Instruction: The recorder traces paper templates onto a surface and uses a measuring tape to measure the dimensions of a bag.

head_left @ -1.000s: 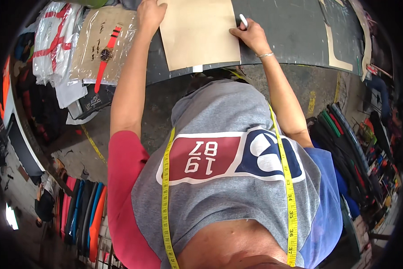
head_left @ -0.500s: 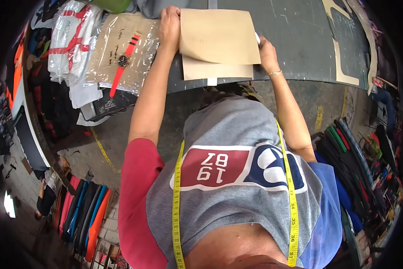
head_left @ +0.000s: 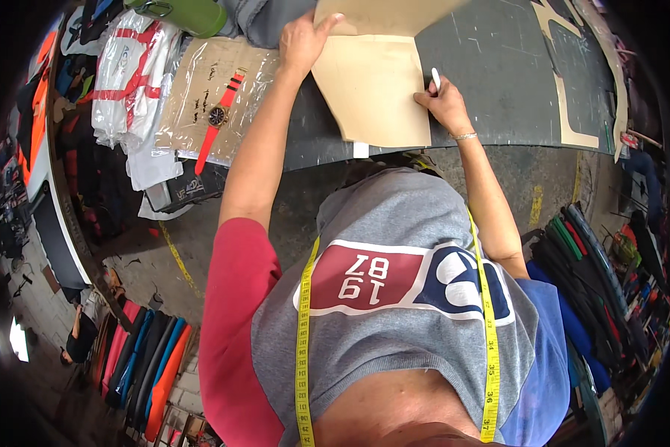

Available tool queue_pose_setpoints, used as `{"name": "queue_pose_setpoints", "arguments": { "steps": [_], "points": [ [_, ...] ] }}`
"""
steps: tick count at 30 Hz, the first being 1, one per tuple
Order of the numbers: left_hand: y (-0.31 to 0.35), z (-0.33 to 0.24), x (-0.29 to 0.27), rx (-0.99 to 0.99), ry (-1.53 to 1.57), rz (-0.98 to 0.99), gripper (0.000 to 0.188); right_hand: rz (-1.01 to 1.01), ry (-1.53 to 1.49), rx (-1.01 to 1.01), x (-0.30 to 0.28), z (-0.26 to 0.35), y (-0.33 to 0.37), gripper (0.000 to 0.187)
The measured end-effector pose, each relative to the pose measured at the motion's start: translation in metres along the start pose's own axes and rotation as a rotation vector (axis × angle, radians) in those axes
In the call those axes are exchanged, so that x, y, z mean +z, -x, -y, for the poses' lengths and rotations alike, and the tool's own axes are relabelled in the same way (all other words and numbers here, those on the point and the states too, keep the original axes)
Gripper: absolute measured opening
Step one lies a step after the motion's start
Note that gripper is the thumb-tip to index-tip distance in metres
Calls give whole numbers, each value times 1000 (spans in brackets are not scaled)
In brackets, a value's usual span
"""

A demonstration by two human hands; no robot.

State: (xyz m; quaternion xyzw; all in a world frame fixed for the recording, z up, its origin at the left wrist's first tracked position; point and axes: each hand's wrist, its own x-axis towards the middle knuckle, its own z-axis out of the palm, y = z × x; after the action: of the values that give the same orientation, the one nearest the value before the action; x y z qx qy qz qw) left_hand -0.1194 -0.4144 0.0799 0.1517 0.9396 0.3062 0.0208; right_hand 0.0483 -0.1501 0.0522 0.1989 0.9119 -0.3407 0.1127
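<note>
A sheet of brown pattern card (head_left: 376, 89) lies on the dark worktable in front of me, its near edge by the table's edge. Above its far part another brown card (head_left: 387, 16) is raised at an angle; whether the two are joined by a fold I cannot tell. My left hand (head_left: 303, 45) grips the raised card at its left side, thumb on top. My right hand (head_left: 446, 104) holds a slim white pen-like stick (head_left: 435, 78) upright, with its fingers at the lower card's right edge. A white strip (head_left: 361, 150) pokes out from under the card's near edge.
Left of the card, a red-strapped watch (head_left: 217, 116) rests on a plastic-wrapped brown packet (head_left: 189, 82). Beyond are white-and-red plastic bags (head_left: 130, 74) and a green bottle (head_left: 189, 15). Cut card pieces (head_left: 569, 112) lie on the worktable (head_left: 499, 67) at right. Fabric rolls (head_left: 573, 276) stand below.
The upper card has been lifted and swung away from me, uncovering the lower one. My left hand has shifted right with it; my right hand has moved slightly nearer, and its white stick now shows clearly.
</note>
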Motion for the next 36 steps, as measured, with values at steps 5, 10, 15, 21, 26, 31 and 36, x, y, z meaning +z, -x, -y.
{"name": "queue_pose_setpoints", "arguments": {
  "steps": [5, 10, 15, 21, 26, 31, 36],
  "points": [
    [-29, 2, 0, -244, -10, -144, 51, 45, -282, -21, 1, -12, 9, 30],
    [-43, 37, -2, -104, -190, -268, 49, 102, -476, 30, 3, -7, 18, 29],
    [-49, 50, -21, -122, 139, -173, 47, -12, -558, -102, 1, -9, 19, 22],
    [-81, 146, -7, -77, -20, -339, 14, 48, -585, -135, -7, 14, 25, 26],
    [-63, 120, -37, -77, 121, -212, 14, 48, -651, -69, -8, 9, 26, 26],
    [-49, 110, -15, -131, -195, -158, 47, 100, -740, -5, -6, 17, 29, 27],
    [-48, 90, -17, -260, -140, -1, 71, 169, -513, 39, -17, 25, 35, 26]
  ]
}}
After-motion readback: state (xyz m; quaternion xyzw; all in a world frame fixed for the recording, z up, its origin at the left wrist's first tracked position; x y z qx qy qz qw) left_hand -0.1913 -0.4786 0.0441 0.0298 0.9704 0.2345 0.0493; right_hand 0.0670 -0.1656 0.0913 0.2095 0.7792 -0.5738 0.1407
